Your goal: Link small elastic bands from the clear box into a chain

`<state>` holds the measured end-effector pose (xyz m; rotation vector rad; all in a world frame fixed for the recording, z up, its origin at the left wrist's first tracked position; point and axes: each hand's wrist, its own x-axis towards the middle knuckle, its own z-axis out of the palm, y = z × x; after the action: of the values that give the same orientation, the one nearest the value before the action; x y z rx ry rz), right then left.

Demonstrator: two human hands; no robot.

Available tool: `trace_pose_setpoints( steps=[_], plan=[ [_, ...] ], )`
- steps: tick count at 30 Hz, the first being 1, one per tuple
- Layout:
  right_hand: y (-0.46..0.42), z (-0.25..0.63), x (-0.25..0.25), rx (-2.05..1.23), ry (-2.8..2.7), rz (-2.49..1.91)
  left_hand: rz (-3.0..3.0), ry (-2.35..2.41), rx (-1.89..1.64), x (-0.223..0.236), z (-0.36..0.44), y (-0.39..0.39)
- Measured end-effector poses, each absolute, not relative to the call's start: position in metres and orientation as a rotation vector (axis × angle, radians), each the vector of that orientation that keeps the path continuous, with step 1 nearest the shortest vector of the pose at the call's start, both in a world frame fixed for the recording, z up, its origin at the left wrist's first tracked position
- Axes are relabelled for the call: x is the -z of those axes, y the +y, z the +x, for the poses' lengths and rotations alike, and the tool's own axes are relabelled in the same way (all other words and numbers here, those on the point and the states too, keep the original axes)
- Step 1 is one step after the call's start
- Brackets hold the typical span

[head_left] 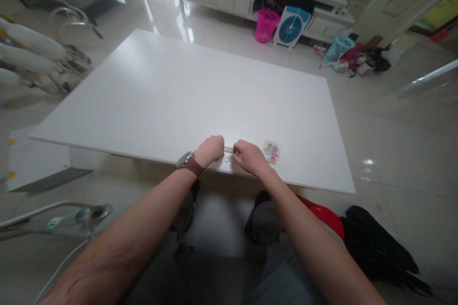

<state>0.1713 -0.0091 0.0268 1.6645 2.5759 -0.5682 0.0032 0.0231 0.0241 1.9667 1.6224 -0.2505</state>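
Close to the near edge of the white table point(214, 90), a short gold-coloured, chain-like strip point(228, 149) runs between my two hands. My left hand point(213, 148), below a watch with a brown strap point(191, 164), is closed at the strip's left end. At the other end, my right hand point(247, 154) pinches with its thumb and fingers. The parts of the strip inside the fingers are hidden. Just below it lies a small dark ring point(227, 159), partly beside my right hand. Right of that hand is a clear box point(272, 151) with several small colourful pieces.
Beyond the table stand a pink basket point(266, 26), a blue-and-white box fan point(291, 26) and a low white cabinet point(234, 1). A light-blue basket point(338, 48) is at the far right. Something red point(327, 219) and a black bag-like item point(379, 238) are near my right arm.
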Motion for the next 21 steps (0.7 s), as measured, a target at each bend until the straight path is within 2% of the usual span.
trace_pose_setpoints(
  steps=[6,12,21],
  plan=[
    [0.007,0.213,-0.04,0.486,2.56,2.024,2.035,1.569,0.252,-0.017,0.01,0.01],
    [0.012,0.242,-0.046,0.494,2.516,2.203,2.079,1.556,0.179,-0.013,0.015,0.008],
    [0.014,0.284,-0.061,0.324,2.106,2.617,2.121,1.552,0.167,-0.008,0.019,0.012]
  ],
)
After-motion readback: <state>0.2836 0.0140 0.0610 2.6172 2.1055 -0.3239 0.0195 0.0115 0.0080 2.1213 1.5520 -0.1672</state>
